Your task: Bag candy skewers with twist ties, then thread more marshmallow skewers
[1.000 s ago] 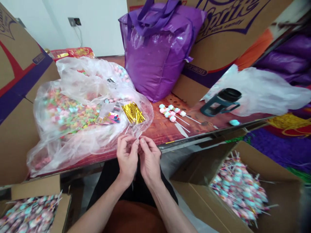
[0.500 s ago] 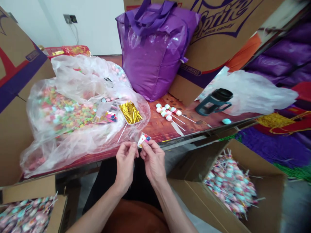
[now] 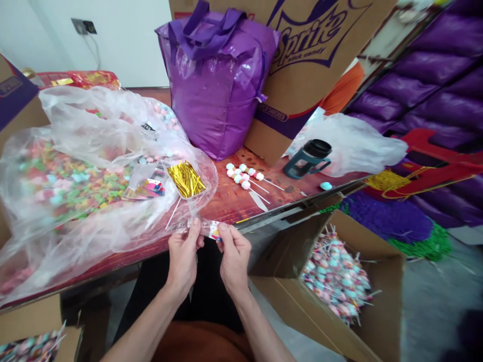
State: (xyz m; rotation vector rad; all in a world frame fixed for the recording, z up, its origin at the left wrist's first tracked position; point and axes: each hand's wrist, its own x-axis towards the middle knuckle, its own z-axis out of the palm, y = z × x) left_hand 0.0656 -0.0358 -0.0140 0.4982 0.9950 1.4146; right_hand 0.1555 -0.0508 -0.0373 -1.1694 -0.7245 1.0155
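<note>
Between my hands, over the table's front edge, is a small clear plastic bag (image 3: 206, 228) with a colourful printed end. My left hand (image 3: 183, 259) pinches its clear end between thumb and fingers. The printed end is in the closed thumb and fingers of my right hand (image 3: 234, 254). Beyond the hands, gold twist ties (image 3: 186, 179) lie in a shallow clear tray, with a white stick poking out beside it. More printed bags (image 3: 148, 187) lie left of the ties. Several candy skewers (image 3: 241, 177) with pastel balls on white sticks rest to the right.
Large clear bags of colourful candy (image 3: 86, 176) cover the table's left. A purple bag (image 3: 217, 85) stands behind, near a dark handled bottle (image 3: 307, 158). Below right is an open carton (image 3: 388, 296) of wrapped candy sticks; another carton (image 3: 37, 314) is at lower left.
My head view has turned right, so the table's things sit further left. My hands have drawn apart a little, and the plastic bag is now stretched lengthwise between them.
</note>
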